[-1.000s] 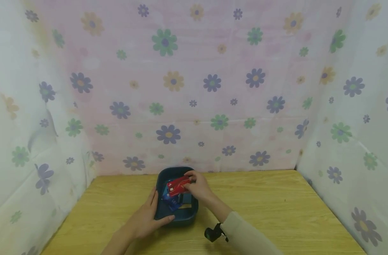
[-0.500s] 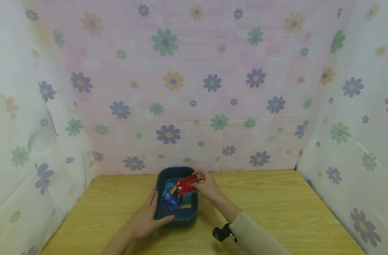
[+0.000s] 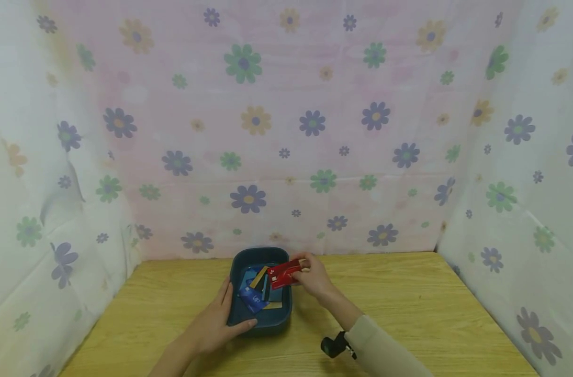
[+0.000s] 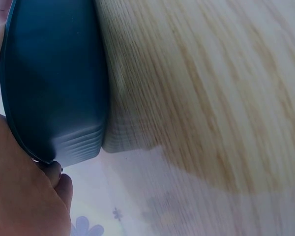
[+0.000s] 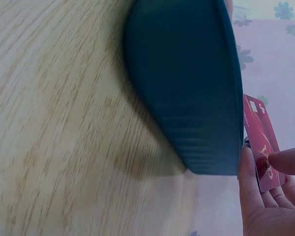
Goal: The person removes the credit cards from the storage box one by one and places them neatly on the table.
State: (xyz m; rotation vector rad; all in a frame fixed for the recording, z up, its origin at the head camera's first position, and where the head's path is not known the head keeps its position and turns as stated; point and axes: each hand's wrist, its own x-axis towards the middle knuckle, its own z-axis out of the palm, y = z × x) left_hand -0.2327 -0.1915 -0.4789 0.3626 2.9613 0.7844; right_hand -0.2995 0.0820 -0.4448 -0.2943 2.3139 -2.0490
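Note:
A dark blue-green plastic basin [image 3: 267, 330] sits on the table with several bank cards inside. Among them are a blue card [image 3: 252, 300], a gold-edged card [image 3: 259, 277] and a grey-blue card with a dark stripe [image 3: 273, 293]. My left hand [image 3: 214, 320] holds the basin, thumb over its near rim and fingers along its left side. Between thumb and fingers of my right hand [image 3: 318, 278] is a red bank card [image 3: 281, 274], pinched above the basin's right rim. In the right wrist view the red card [image 5: 260, 135] shows its chip and lettering beside the rim.
The wood-grain table [image 3: 399, 309] extends to both sides of the basin. Flower-printed cloth [image 3: 286, 104] hangs behind and at both sides. A small black device [image 3: 333, 345] is fixed at my right wrist, near the sleeve.
My right hand has moved the red bank card to the right, from over the pile to the basin's right rim, uncovering more cards. The left hand and basin have stayed put.

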